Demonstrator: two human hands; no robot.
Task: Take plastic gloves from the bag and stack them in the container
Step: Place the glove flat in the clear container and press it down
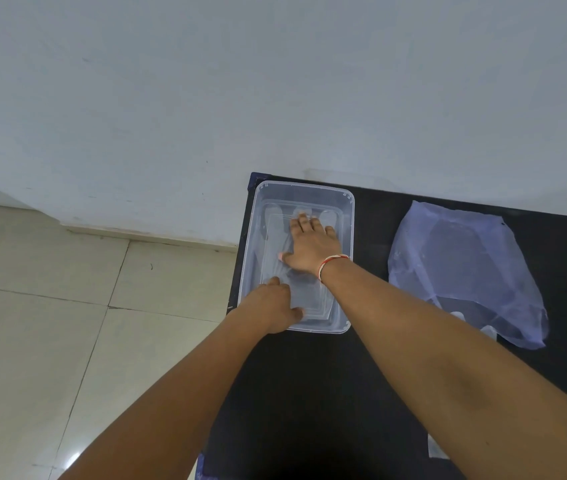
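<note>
A clear rectangular plastic container [344, 202] stands on the black table near its left edge. Thin clear plastic gloves [304, 292] lie flat inside it. My right hand [309, 247], with a red and white thread at the wrist, lies palm down on the gloves, fingers spread toward the far end. My left hand [273, 304] rests at the container's near left corner, fingers touching the gloves' near edge. A translucent bluish plastic bag [462, 265] lies flat on the table to the right of the container.
The black table [309, 393] ends just left of the container; beyond that edge is tiled floor [50, 306]. A pale wall [240, 98] runs behind the table. A scrap of clear plastic [436, 446] lies by my right forearm.
</note>
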